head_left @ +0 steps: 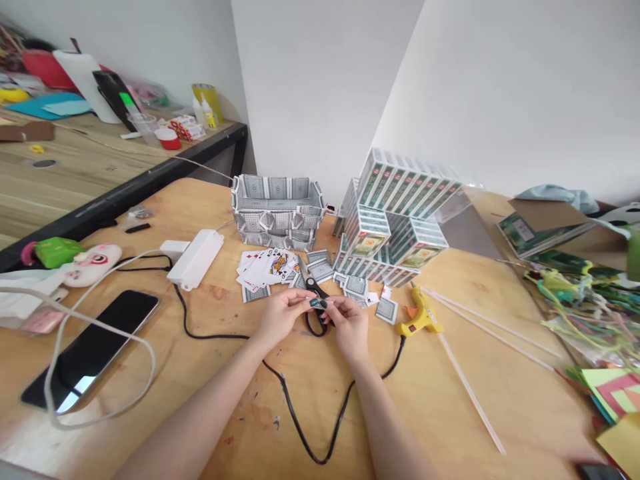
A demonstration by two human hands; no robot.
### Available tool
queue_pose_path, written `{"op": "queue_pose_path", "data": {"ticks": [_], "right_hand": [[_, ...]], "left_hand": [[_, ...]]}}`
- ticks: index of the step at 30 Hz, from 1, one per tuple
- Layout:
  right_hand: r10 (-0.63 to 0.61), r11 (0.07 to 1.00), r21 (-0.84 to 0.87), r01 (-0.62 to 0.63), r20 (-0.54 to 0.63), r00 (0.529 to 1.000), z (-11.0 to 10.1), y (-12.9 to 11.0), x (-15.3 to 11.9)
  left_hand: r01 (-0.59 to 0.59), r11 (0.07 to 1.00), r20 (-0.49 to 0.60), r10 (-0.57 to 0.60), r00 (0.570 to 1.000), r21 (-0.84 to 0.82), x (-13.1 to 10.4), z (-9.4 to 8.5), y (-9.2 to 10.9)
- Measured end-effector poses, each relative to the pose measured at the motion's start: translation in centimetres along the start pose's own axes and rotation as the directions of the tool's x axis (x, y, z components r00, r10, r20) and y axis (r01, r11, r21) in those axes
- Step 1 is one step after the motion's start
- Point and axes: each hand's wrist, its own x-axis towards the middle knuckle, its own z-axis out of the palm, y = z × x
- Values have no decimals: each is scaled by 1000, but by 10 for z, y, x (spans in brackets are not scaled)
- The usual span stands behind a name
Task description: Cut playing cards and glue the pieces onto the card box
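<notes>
My left hand and my right hand meet in the middle of the table, thumbs and fingertips pinched together. Between them is a small piece of playing card, mostly covered by the fingers. Black-handled scissors lie just under and beyond my fingertips, blades pointing away. Behind them are spread playing cards, some face up, with patterned grey backs to the right. A box built from folded cards stands farther back. The yellow hot glue gun rests on its side, right of my right hand.
Stacked card packs stand at the back right. A black cable loops in front of my hands. Clear glue sticks lie to the right. A phone, white adapter and white cable occupy the left.
</notes>
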Motion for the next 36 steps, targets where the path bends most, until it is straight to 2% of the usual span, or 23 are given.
{"op": "queue_pose_path", "data": {"ticks": [12,15,19,22,25,28,31,36], "right_hand": [[-7,997,-79,9,24,1000,2,0,-1],[10,995,-100,-3,71,997,2,2,0],[0,990,-140,15,111,994,4,6,-1],[-14,984,-172,36,130,991,5,6,-1],[-10,984,-173,34,136,991,5,3,-2],[12,994,-107,-2,91,996,6,-2,-2],[35,999,-17,-34,80,996,6,-6,-2],[39,997,64,-45,100,994,6,-9,-3]], "left_hand": [[-73,994,-28,76,997,82,1,1,-6],[-130,984,-83,140,987,120,-1,2,-9],[-213,968,-196,236,952,131,-1,5,-6],[-181,982,-223,187,957,46,1,8,-3],[-111,988,-172,91,981,-108,4,9,-2],[-50,976,-37,43,998,-210,5,9,-4],[-46,980,64,60,996,-194,4,7,-7],[-49,978,137,78,988,-203,3,5,-9]]}}
